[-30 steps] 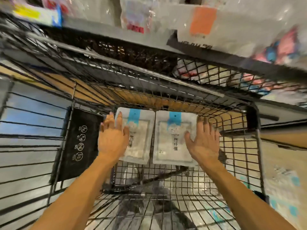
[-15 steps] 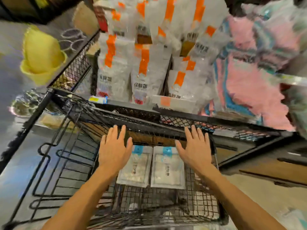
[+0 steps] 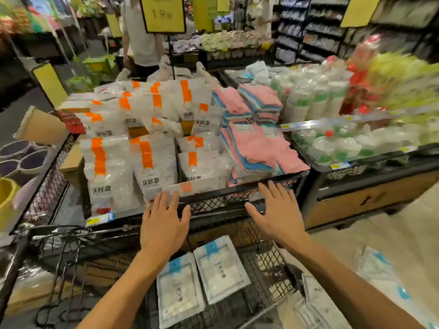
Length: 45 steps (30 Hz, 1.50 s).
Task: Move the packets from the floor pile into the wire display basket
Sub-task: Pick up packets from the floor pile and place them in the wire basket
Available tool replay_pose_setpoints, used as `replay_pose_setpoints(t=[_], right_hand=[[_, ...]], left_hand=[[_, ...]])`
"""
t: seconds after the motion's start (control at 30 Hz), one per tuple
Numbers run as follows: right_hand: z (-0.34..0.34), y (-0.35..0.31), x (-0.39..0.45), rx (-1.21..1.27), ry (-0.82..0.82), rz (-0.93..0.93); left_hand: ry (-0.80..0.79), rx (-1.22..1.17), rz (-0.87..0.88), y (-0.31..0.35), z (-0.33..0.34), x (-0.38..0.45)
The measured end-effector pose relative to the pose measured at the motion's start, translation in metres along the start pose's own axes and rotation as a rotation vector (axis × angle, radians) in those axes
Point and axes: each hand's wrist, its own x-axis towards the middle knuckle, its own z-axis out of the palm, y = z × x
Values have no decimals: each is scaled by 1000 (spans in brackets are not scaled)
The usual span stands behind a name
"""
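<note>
Two flat white packets with blue top bands (image 3: 202,276) lie side by side in the black wire display basket (image 3: 268,269), as they did half a second ago, though the view has tipped up and they now sit low in the frame. Both hands have lifted clear of them: the left hand (image 3: 164,229) and right hand (image 3: 278,217) hover with straight, spread fingers, holding nothing, in front of the black mesh shelf rim (image 3: 225,200). That shelf holds clear bags with orange stripes (image 3: 147,162) and folded pink and blue cloths (image 3: 256,143). More blue-marked white packets (image 3: 380,276) lie on the pale floor at right. Yellow price signs (image 3: 164,14) hang over the shop aisles behind
</note>
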Motion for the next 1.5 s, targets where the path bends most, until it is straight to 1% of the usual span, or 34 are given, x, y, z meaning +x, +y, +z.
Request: replay_pose_setpoints(t=[0.1, 0.23, 0.37, 0.5, 0.63, 0.73, 1.07, 1.23, 1.37, 1.5], right_hand=[[-24, 23, -35, 23, 61, 115], [-53, 65, -101, 13, 151, 320], [-76, 109, -175, -16, 222, 521], [-87, 149, -249, -42, 331, 658], [-86, 191, -308, -27, 321, 812], [-84, 223, -348, 14, 314, 893], [-66, 338, -472, 40, 367, 1101], [-42, 375, -528, 96, 327, 1262], [-13, 397, -564, 139, 300, 1395], [23, 409, -586, 165, 272, 1541]], left_hand=[[-18, -24, 159, 34, -1, -1], [-86, -66, 368, 92, 9, -15], [-153, -131, 593, 154, 16, -44], [-171, -135, 762, 210, 24, -82], [-217, -127, 859, 259, 35, -116], [-228, -106, 926, 295, 47, -141], [-359, -42, 1051, 416, 108, -248], [-395, -31, 1162, 457, 141, -290], [-488, 40, 1221, 487, 182, -308], [-553, 106, 1324, 522, 225, -324]])
